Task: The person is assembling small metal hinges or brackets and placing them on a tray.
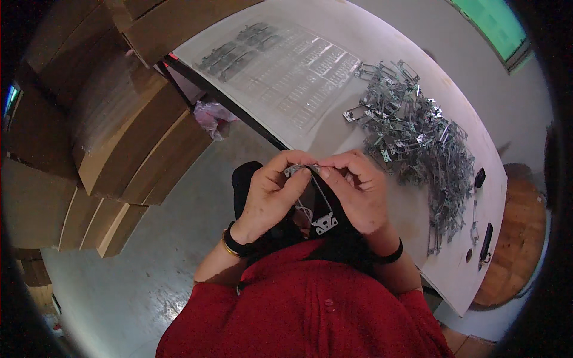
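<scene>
Close in front of my body, a small metal bracket with a plate at its lower end and thin long arms hangs between my hands. Its upper end is pinched in the fingertips of my left hand and my right hand, which meet near the table edge. Fingers partly hide that upper end. To the right on the white table, a large tangled heap of similar metal brackets lies within a short reach of my right hand.
A clear plastic tray with rows of compartments lies at the far left of the table, some filled with metal parts. Cardboard boxes are stacked at left, near a pink plastic bag. A black object and a round wooden stool are at right.
</scene>
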A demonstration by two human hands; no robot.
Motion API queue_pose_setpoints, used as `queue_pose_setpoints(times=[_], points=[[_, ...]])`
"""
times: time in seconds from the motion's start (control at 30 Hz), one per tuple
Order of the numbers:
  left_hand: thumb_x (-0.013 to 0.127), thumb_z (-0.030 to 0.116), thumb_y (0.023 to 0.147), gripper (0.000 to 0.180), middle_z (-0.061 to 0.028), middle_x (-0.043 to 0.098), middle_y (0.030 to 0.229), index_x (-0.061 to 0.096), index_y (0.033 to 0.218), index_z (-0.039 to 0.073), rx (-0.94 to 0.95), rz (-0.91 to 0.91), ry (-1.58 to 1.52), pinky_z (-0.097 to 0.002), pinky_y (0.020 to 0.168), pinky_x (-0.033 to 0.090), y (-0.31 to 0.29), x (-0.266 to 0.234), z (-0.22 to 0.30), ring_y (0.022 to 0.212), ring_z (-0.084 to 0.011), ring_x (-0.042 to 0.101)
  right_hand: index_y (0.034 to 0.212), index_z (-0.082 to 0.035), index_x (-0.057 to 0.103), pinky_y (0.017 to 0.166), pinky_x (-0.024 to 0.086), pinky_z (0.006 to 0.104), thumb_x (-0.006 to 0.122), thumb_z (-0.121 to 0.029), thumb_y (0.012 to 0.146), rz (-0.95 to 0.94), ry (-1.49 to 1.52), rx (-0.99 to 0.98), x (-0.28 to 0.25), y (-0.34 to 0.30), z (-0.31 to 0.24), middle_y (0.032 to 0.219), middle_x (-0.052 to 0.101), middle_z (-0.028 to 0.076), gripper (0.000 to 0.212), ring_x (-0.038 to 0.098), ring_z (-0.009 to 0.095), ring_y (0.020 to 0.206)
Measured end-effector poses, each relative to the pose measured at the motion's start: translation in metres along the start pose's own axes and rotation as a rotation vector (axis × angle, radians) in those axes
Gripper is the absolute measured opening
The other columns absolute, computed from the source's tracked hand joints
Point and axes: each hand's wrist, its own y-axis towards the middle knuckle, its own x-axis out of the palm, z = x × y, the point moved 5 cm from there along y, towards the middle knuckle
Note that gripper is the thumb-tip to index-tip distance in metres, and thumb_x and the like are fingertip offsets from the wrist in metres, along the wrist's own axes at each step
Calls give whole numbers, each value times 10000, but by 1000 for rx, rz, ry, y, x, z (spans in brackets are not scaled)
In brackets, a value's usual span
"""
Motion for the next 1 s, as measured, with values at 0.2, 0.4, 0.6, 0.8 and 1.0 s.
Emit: queue_pose_setpoints(times=[0.2,0.4,0.6,0.8,1.0], points=[[694,115,1003,150,57,613,911,668,1147,83,88,37,5,-198,521,368,2,-1,-3,616,-9,480,1067,-73,748,691,476,258,746,-72,931,-15,-73,-69,2,-1,-3,915,651,27,137,613,105,799],[677,72,1006,88,52,645,1007,676,1094,64,-76,46,-191,-187,690,447,2,-8,-8,817,-6,555,1109,-58,721,750,507,270,675,-43,971,92,148,-9,-7,-1,-4,973,681,55,146,633,116,836],[690,105,998,86,63,599,847,664,1078,93,-26,85,-103,-199,507,336,2,-7,-2,607,-10,466,1113,-30,699,752,513,273,651,-39,983,-12,-89,-51,-6,-2,-1,954,688,65,138,636,114,839],[676,61,996,92,26,661,1016,671,1086,42,-3,15,-39,-225,861,476,0,-5,3,968,-56,590,1071,-30,690,656,510,275,669,-37,970,-93,-171,-130,1,-3,-11,889,679,65,103,624,131,700],[682,159,1019,173,-2,650,961,641,1143,46,-122,133,37,-221,725,495,4,-13,-5,836,-63,604,1032,-21,638,624,514,266,645,-35,984,100,-72,-120,-13,1,-3,818,667,56,50,646,104,694]])
